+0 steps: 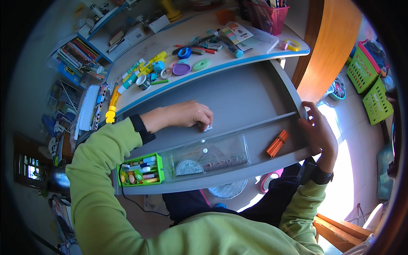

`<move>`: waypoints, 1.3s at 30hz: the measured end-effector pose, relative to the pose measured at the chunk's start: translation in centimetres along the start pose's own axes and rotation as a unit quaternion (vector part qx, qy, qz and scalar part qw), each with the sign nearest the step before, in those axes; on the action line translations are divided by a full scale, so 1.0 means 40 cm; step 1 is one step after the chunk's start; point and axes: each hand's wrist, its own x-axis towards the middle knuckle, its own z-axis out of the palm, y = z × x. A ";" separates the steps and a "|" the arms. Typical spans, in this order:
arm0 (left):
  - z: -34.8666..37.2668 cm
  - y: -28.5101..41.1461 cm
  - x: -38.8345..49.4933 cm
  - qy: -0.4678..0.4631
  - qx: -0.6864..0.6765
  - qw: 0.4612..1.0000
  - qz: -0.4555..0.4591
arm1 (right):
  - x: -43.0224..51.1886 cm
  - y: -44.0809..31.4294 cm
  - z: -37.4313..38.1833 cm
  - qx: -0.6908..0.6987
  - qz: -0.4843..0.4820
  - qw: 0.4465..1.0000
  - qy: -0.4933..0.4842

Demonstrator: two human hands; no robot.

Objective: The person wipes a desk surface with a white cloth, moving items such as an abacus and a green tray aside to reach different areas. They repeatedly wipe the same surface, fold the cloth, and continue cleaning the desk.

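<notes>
My left hand [188, 115] reaches over the open grey desk drawer [236, 92], its fingers closed on a small crumpled white wipe or tissue [207, 128] touching the drawer bottom. My right hand [320, 130] rests on the drawer's right side wall, fingers around the edge. In the front compartment lie a green plastic tray [161, 169] of markers and small items, a clear pouch [223, 146] with a protractor [189, 167] inside, and a bundle of orange sticks [278, 143] held by a band.
On the white desktop [127, 95] behind the drawer lie glue sticks, tape rolls [184, 53], scissors and a purple oval item [181, 69]. A pink mesh basket [271, 19] stands at the back right. Green baskets [363, 70] are at the far right; a black cable [140, 208] hangs over the drawer front.
</notes>
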 end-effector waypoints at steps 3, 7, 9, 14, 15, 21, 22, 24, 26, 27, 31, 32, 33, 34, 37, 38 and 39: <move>0.005 0.014 -0.050 -0.011 -0.015 0.999 -0.036 | 0.000 0.005 0.002 -0.002 -0.006 1.000 0.004; -0.009 0.024 -0.088 -0.013 -0.030 0.997 -0.075 | 0.004 0.020 0.001 0.011 -0.014 1.000 0.001; -0.018 0.024 -0.099 0.030 -0.044 0.996 -0.076 | 0.007 0.027 -0.003 0.008 -0.014 1.000 -0.004; -0.024 0.038 -0.172 0.151 -0.093 0.974 -0.139 | -0.010 0.005 -0.029 -0.021 0.041 0.999 0.004; -0.020 0.041 -0.189 0.161 -0.098 0.970 -0.153 | -0.018 -0.012 -0.040 -0.032 0.014 0.999 0.017; 0.015 0.049 -0.256 0.200 -0.109 0.964 -0.135 | -0.032 -0.237 -0.077 -0.133 -0.082 0.987 -0.040; 0.022 0.047 -0.258 0.209 -0.104 0.965 -0.122 | -0.009 -0.289 -0.068 -0.146 -0.102 0.980 -0.085; 0.036 0.042 -0.256 0.226 -0.094 0.965 -0.098 | 0.034 -0.386 -0.034 -0.194 -0.179 0.950 -0.170; 0.046 0.036 -0.250 0.231 -0.085 0.964 -0.097 | 0.094 -0.474 0.042 -0.194 -0.218 0.916 -0.276; 0.050 0.032 -0.246 0.230 -0.080 0.964 -0.105 | 0.122 -0.509 0.083 -0.202 -0.232 0.894 -0.324; 0.074 0.018 -0.232 0.266 -0.074 0.947 -0.163 | 0.206 -0.592 0.289 -0.211 -0.248 0.852 -0.410; 0.081 0.013 -0.230 0.290 -0.036 0.945 -0.149 | 0.216 -0.597 0.336 -0.231 -0.301 0.843 -0.381; 0.087 0.007 -0.230 0.312 0.003 0.940 -0.136 | 0.227 -0.600 0.378 -0.224 -0.326 0.843 -0.366; 0.093 0.000 -0.232 0.310 -0.023 0.935 -0.168 | 0.239 -0.603 0.416 -0.228 -0.339 0.842 -0.351; 0.106 -0.025 -0.243 0.312 -0.075 0.916 -0.241 | 0.256 -0.585 0.482 -0.161 -0.323 0.871 -0.333; 0.111 -0.033 -0.248 0.318 -0.074 0.911 -0.250 | 0.257 -0.577 0.499 -0.132 -0.308 0.884 -0.325; 0.114 -0.040 -0.253 0.324 -0.072 0.907 -0.259 | 0.255 -0.569 0.515 -0.108 -0.296 0.893 -0.322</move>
